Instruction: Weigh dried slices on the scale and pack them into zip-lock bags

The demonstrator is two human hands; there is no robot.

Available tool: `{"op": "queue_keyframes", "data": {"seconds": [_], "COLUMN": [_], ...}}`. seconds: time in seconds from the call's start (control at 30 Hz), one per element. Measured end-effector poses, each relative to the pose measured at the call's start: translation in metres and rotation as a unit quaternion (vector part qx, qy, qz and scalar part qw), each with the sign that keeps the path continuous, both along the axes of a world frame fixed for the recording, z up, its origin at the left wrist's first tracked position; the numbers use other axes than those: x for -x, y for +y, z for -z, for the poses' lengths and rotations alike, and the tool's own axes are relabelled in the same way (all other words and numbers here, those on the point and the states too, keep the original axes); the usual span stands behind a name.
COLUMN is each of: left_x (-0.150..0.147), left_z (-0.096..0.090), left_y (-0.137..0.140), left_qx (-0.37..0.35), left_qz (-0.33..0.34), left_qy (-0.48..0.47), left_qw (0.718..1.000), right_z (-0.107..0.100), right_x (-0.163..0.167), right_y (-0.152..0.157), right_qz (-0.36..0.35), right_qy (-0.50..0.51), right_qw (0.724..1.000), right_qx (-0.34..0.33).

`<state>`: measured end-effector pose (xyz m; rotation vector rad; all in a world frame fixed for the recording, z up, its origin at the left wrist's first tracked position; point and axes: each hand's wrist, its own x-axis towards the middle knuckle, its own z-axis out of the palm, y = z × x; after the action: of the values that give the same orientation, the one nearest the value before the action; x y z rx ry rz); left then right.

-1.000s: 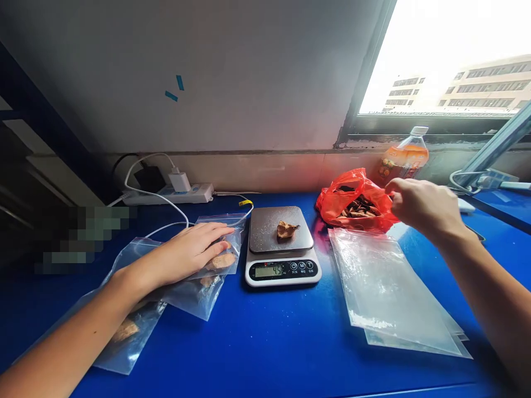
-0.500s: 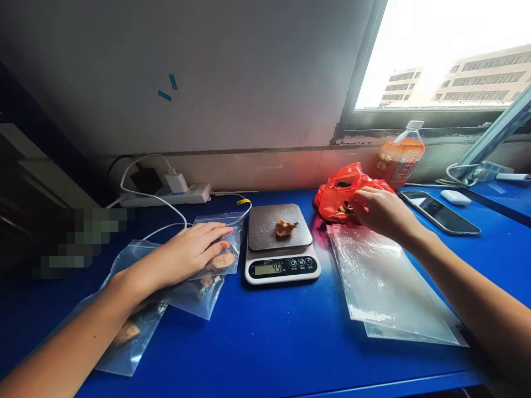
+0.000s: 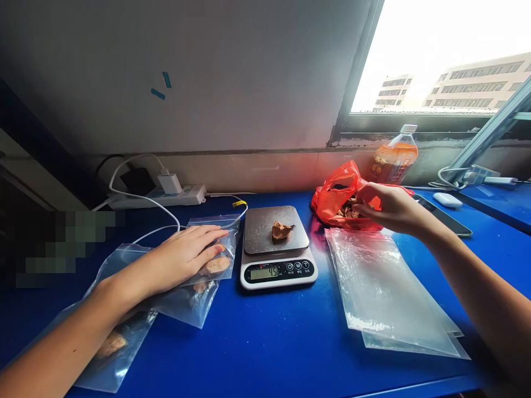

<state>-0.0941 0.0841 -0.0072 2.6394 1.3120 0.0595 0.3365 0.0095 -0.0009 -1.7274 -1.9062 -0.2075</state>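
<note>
My left hand (image 3: pixel 193 251) lies flat with outstretched fingers on a clear zip bag (image 3: pixel 226 243) holding light-brown dried pieces (image 3: pixel 218 265). More such bags lie under my wrist and forearm. In the middle stands a kitchen scale (image 3: pixel 279 281) with one dried brown chunk (image 3: pixel 282 230) on its steel plate; the display seems to read 4.5. My right hand (image 3: pixel 388 205) reaches into the mouth of a red plastic bag (image 3: pixel 327 202), fingers bent together among dark brown dried pieces (image 3: pixel 347 209). Whatever is between those fingertips cannot be made out.
Flat clear bags (image 3: pixel 381 293) are stacked below the red bag. Behind stand a drink bottle (image 3: pixel 396 157) and a power strip (image 3: pixel 193 194) with white cables. A phone (image 3: pixel 446 218) and a white earphone case (image 3: pixel 447 200) lie at the right. The blue table's front edge (image 3: pixel 415 387) is near.
My right hand has shifted within the red bag's mouth and drawn slightly back, showing more of the brown pieces. My left hand stays on the zip bag. The whole view has shifted a little.
</note>
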Motion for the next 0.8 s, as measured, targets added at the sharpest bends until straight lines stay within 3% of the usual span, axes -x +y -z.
{"op": "queue_keyframes", "data": {"seconds": [0.1, 0.2, 0.3, 0.4, 0.5, 0.67, 0.8], "left_x": [0.0, -0.001, -0.003, -0.005, -0.004, -0.002, -0.001], "left_z": [0.0, -0.001, -0.003, -0.003, -0.003, -0.001, 0.002], "left_y": [0.0, -0.001, -0.003, -0.004, -0.004, -0.004, -0.002], "left_qx": [-0.003, -0.003, 0.003, 0.005, 0.007, 0.013, 0.003], "left_qz": [0.004, 0.002, -0.006, -0.011, -0.017, -0.019, -0.011], "left_qy": [0.001, -0.001, -0.001, -0.002, 0.001, 0.009, 0.011], "left_qw": [1.0, 1.0, 1.0, 1.0, 1.0, 1.0, 1.0], "right_z": [-0.007, -0.013, -0.015, -0.009, 0.004, 0.024, 0.029], "right_x": [0.006, 0.022, 0.049, 0.076, 0.091, 0.094, 0.096], "right_y": [-0.005, -0.01, -0.016, -0.018, -0.016, -0.007, -0.005], "right_qz": [-0.051, -0.147, -0.206, -0.219, -0.183, -0.106, -0.103], "right_qy": [0.22, 0.431, 0.539, 0.579, 0.589, 0.545, 0.507], "right_qw": [0.972, 0.888, 0.816, 0.781, 0.778, 0.823, 0.849], "right_qx": [0.057, 0.064, 0.048, 0.074, 0.121, 0.119, 0.107]}}
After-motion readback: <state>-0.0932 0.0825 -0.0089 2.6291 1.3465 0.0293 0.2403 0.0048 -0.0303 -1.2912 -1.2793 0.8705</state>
